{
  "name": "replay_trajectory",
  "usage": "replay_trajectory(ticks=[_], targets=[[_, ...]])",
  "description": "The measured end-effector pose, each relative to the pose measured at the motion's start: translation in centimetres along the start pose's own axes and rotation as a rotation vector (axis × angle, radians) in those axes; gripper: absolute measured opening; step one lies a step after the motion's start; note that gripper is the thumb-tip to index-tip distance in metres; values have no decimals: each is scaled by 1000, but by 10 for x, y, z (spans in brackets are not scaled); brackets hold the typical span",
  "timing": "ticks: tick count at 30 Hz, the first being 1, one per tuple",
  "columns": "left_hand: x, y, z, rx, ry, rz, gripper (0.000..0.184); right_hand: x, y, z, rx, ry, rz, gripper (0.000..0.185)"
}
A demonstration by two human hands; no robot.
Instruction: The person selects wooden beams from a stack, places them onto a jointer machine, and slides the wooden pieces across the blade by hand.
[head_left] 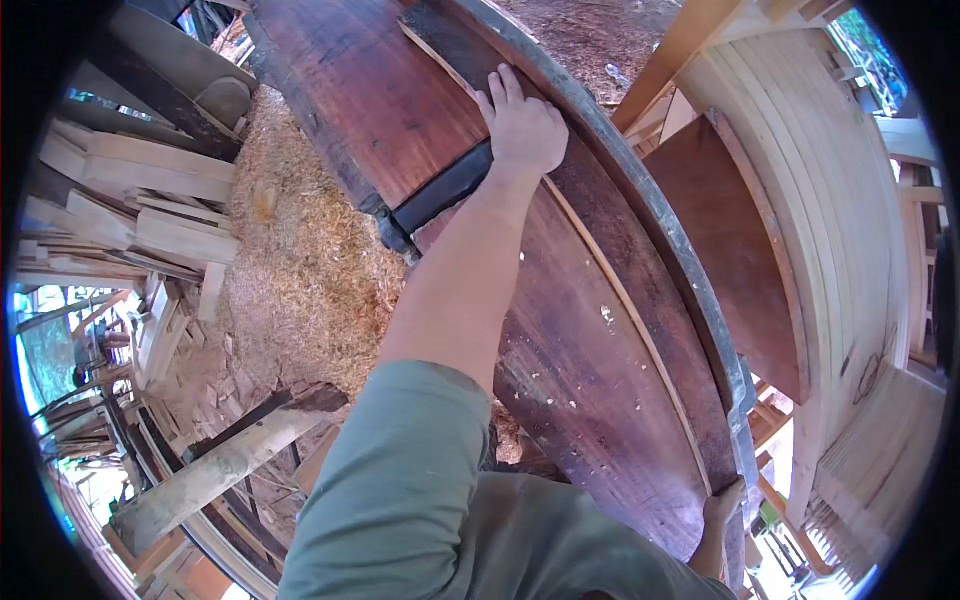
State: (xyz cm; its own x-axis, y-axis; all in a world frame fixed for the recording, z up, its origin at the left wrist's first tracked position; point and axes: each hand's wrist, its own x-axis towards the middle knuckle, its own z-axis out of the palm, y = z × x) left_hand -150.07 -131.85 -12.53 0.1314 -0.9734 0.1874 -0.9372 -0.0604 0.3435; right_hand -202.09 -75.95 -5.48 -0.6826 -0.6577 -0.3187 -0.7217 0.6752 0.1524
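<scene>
A long dark board (640, 270) with a pale edge lies along a grey metal rail (690, 265), which looks curved in this view. My left hand (527, 125) rests on the board's upper part, palm down, its fingers extended and slightly apart. Near the lower end, my right hand (722, 505) has its fingers closed around the board's end; part of that hand is hidden. Beneath is a reddish-brown wooden work surface (590, 350) dotted with pale chips. A dark gap or cylinder (443, 187) crosses the surface just left of my left wrist.
Wood shavings (300, 260) cover the ground on the left. Cut timber (165, 205) is stacked at the far left, above a pale log (215, 480). To the right stand a brown panel (735, 250) and large pale planks (825, 200).
</scene>
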Motion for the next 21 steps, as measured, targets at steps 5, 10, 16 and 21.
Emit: replay_trajectory(ticks=[5, 10, 16, 21], targets=[[24, -21, 5, 35, 32, 3, 49, 1, -30, -8, 49, -29, -28, 72], [42, -35, 6, -4, 70, 11, 50, 11, -29, 11, 27, 57, -84, 77], [71, -62, 6, -6, 160, 50, 51, 15, -52, 16, -57, 66, -74, 84], [96, -76, -14, 69, 109, 62, 51, 13, -81, 15, 36, 118, -135, 85]])
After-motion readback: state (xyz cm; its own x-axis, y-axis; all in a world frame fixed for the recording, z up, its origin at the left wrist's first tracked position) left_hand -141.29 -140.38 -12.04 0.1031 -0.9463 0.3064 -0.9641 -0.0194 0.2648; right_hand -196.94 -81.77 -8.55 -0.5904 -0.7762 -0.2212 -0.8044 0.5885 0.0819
